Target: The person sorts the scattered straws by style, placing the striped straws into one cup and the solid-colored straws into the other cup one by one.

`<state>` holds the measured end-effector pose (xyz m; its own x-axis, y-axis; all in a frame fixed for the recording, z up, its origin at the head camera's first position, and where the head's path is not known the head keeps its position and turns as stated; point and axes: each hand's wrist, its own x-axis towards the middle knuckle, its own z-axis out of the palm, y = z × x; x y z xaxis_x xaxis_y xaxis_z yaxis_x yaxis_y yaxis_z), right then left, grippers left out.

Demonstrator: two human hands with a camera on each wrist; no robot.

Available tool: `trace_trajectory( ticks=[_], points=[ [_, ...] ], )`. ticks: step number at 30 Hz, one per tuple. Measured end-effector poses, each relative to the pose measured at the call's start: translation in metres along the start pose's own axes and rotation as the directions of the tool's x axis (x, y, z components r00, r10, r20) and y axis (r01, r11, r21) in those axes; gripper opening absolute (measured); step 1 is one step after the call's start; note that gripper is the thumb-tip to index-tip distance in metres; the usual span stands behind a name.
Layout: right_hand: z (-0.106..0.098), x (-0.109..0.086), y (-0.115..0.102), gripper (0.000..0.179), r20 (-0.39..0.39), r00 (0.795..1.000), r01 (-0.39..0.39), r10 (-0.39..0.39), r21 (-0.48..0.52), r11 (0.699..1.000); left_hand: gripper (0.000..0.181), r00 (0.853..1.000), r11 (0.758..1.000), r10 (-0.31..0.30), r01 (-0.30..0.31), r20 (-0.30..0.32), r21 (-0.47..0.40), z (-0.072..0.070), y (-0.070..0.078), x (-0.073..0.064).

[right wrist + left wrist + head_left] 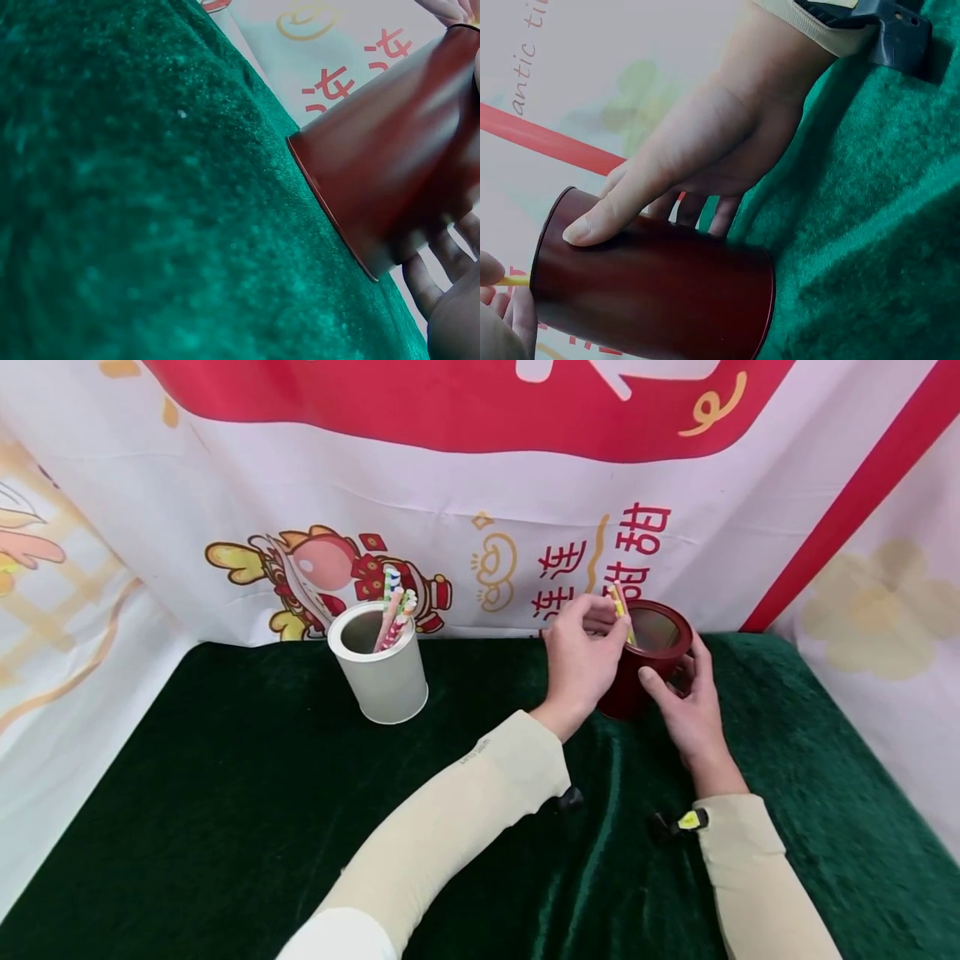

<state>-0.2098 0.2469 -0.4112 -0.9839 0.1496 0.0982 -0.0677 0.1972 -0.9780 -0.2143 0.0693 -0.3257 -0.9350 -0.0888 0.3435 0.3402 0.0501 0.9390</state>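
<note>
A dark red can (633,689) stands on the green cloth at right, slightly tilted. My right hand (686,702) grips its right side, with the thumb on the near wall and the fingers behind. In the left wrist view that thumb lies along the can (660,292). My left hand (583,647) pinches a thin yellow patterned stick (621,610) between thumb and fingers, its lower end at the left of the can's mouth. The stick (514,280) shows beside the rim in the left wrist view. In the right wrist view the can (390,157) fills the right side.
A white can (386,685) holding several colourful patterned sticks (396,622) stands on the left. Green velvet cloth (225,793) covers the table, with folds near the middle. Behind it hangs a printed white and red backdrop (420,485).
</note>
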Motion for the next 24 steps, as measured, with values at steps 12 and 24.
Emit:
trace_trajectory(
  ticks=[12, 24],
  points=[
    [0.004, 0.000, 0.000, 0.079, 0.000, 1.000, 0.012, -0.012, -0.010, 1.000, 0.012, 0.991, 0.994, -0.112, 0.112, -0.069, 0.001, 0.000, -0.007, 0.002],
    [-0.002, -0.001, -0.005, 0.080, -0.021, 1.000, 0.000, -0.001, -0.036, 0.999, 0.019, 0.988, 0.977, -0.153, 0.145, 0.038, 0.158, -0.036, 0.003, -0.011]
  ],
)
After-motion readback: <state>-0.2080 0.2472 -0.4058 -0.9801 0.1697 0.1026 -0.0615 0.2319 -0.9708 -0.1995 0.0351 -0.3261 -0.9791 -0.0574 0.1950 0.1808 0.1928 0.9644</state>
